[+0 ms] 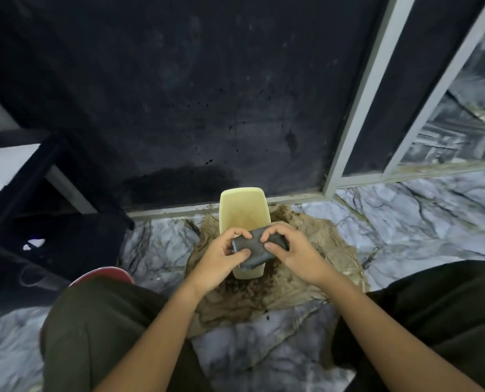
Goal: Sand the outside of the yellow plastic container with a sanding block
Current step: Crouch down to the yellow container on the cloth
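Container [242, 206], yellow plastic with its open top facing the camera, rests on a stained brown paper sheet [314, 267] spread over the marble-patterned floor [405, 222], close to the dark wall panel [179, 94]. Both hands hold the dark grey sanding block [252, 247] above the container's near edge. The left hand [221, 257] pinches the block's left end between thumb and curled fingers, and the right hand [293, 250] grips its right end likewise.

Both hands hold a dark sanding block [251, 246] over the open yellow container [242, 207]. The left hand [221, 256] grips one end, the right hand [289, 248] the other. The container stands on dirty brown paper [320, 250] on the marble floor [419, 216].
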